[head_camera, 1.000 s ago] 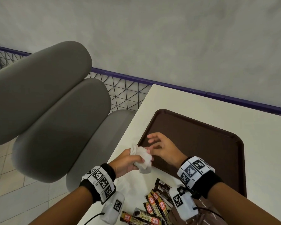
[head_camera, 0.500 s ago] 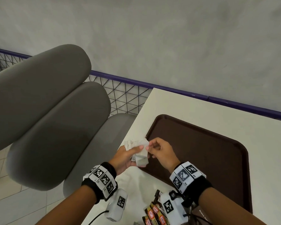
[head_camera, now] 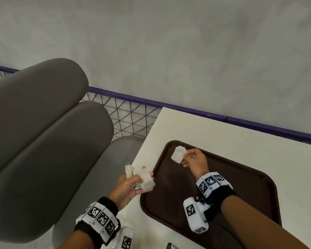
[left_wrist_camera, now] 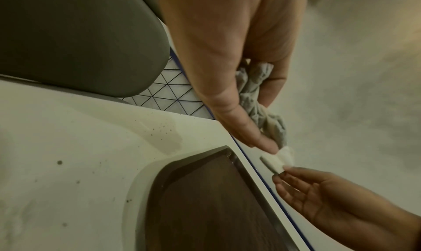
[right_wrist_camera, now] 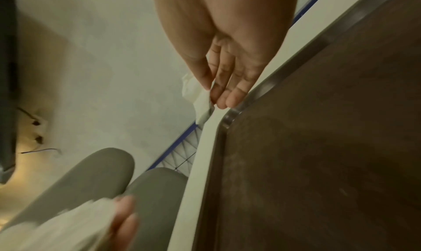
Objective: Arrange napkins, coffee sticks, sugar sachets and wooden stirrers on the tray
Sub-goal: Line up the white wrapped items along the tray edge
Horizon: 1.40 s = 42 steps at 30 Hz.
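Note:
A dark brown tray [head_camera: 241, 180] lies on the white table [head_camera: 223, 133]. My right hand [head_camera: 193, 161] pinches a small folded white napkin [head_camera: 178, 154] between thumb and forefinger, just above the tray's far left corner. In the right wrist view the same napkin [right_wrist_camera: 199, 100] hangs from the fingertips [right_wrist_camera: 232, 100] beside the tray rim [right_wrist_camera: 262, 92]. My left hand [head_camera: 131, 187] holds a bunch of white napkins [head_camera: 142, 178] over the table's left edge, beside the tray. The left wrist view shows those crumpled napkins [left_wrist_camera: 257, 100] inside the curled fingers.
A grey padded chair [head_camera: 43, 141] stands left of the table, close to my left arm. A purple rail [head_camera: 187, 110] and wire mesh [head_camera: 129, 119] run along the grey wall behind. A dark packet end [head_camera: 171, 246] peeks in at the bottom edge.
My right hand took one folded napkin off the bunch and carried it right and forward over the tray's far corner. The left hand kept the rest and stayed by the table edge.

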Motion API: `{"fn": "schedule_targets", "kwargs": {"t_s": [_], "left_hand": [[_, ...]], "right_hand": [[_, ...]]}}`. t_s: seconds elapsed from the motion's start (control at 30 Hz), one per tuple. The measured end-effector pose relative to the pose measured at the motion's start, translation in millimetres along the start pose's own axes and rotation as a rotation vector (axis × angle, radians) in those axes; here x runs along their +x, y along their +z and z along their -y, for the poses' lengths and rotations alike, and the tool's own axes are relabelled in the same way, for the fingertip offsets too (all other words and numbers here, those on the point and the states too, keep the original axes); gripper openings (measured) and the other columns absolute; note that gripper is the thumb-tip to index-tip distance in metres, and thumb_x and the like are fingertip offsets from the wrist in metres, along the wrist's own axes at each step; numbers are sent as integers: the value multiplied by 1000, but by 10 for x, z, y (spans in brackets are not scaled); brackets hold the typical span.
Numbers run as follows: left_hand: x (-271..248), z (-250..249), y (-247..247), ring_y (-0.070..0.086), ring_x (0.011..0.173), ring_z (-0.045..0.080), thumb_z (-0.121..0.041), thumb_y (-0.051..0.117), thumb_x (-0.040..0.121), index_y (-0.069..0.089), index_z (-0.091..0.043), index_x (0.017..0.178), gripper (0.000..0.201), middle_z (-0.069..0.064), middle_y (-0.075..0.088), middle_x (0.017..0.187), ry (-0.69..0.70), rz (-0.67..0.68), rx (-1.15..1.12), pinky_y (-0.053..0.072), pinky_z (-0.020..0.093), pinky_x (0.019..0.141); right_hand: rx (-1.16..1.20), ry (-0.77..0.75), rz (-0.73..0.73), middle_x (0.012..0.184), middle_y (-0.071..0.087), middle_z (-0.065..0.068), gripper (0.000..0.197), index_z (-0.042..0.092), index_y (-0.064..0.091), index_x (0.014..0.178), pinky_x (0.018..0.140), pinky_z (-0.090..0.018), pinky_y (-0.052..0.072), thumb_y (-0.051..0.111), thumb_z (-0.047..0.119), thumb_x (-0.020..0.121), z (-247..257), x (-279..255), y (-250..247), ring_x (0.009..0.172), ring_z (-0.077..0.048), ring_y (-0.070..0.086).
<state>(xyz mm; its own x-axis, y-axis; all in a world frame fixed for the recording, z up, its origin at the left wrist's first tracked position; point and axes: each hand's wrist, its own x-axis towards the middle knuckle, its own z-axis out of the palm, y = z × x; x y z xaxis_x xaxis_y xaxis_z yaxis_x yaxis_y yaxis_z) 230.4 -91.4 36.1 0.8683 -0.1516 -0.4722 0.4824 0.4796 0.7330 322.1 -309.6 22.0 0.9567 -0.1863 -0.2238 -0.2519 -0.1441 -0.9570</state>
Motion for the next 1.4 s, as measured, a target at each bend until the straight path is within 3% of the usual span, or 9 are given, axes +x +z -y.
{"fn": "schedule_targets", "kwargs": {"t_s": [0.2, 0.57, 0.87, 0.93, 1.0, 1.03, 1.17, 1.27, 1.4], "left_hand": [[63, -82, -191, 65, 103, 37, 12, 45, 88, 52, 2, 113, 28, 20, 67, 112, 53, -59, -10, 59, 43, 71], [93, -146, -419, 64, 102, 38, 0, 66, 81, 58, 7, 110, 31, 25, 61, 115, 113, -217, 30, 59, 37, 66], [110, -141, -404, 63, 103, 39, 8, 53, 86, 56, 3, 115, 30, 24, 58, 119, 94, -209, 12, 60, 39, 69], [96, -136, -368, 62, 104, 39, 9, 53, 86, 55, 3, 114, 29, 25, 58, 119, 85, -203, 34, 60, 38, 67], [80, -133, -313, 63, 103, 37, 7, 55, 86, 56, 4, 112, 26, 25, 59, 117, 84, -195, 73, 60, 36, 66], [75, -131, -282, 64, 101, 35, 5, 57, 86, 57, 4, 112, 26, 25, 59, 116, 87, -194, 93, 60, 35, 66], [69, -123, -158, 65, 98, 31, -2, 64, 83, 58, 2, 111, 29, 23, 59, 114, 123, -208, 155, 60, 34, 68], [78, -120, -59, 65, 96, 29, -7, 74, 77, 61, -1, 109, 35, 21, 62, 109, 143, -196, 174, 59, 33, 66], [121, -96, 58, 65, 90, 24, -17, 74, 63, 61, 0, 110, 51, 17, 64, 102, 153, -206, 170, 57, 32, 62]], "right_hand": [[-72, 187, -61, 61, 55, -7, 26, 13, 47, 68, 34, -15, 43, 54, -6, 84, -158, 598, 163, 48, -18, 53], [-161, 297, -143, 54, 55, -8, 27, 12, 47, 67, 33, -17, 44, 53, -7, 85, -381, 993, 455, 23, -5, 48], [-239, 233, -154, 62, 61, -9, 22, 14, 53, 71, 38, -17, 47, 56, -3, 83, -377, 991, 452, 34, -11, 54], [-250, 197, -157, 78, 62, -13, 12, 6, 59, 90, 56, -27, 55, 57, -3, 82, -355, 928, 403, 53, -19, 59], [-305, 118, -104, 91, 57, -9, 26, 4, 54, 107, 80, -39, 53, 60, 0, 82, -354, 836, 332, 78, -23, 57], [-330, 72, -80, 96, 54, -7, 29, 5, 52, 110, 85, -38, 51, 61, 1, 82, -338, 776, 293, 85, -21, 54], [-280, -66, 24, 94, 55, -5, 19, 11, 58, 99, 77, -25, 42, 58, 0, 83, -247, 499, 221, 87, -18, 53], [-187, -80, 228, 85, 58, 1, 17, 24, 58, 84, 62, -19, 45, 58, 6, 85, -165, 275, 221, 79, -13, 55], [-103, -65, 540, 89, 60, 0, 6, 19, 62, 94, 55, -17, 46, 59, 19, 89, 6, -81, 277, 70, -8, 54]]}}
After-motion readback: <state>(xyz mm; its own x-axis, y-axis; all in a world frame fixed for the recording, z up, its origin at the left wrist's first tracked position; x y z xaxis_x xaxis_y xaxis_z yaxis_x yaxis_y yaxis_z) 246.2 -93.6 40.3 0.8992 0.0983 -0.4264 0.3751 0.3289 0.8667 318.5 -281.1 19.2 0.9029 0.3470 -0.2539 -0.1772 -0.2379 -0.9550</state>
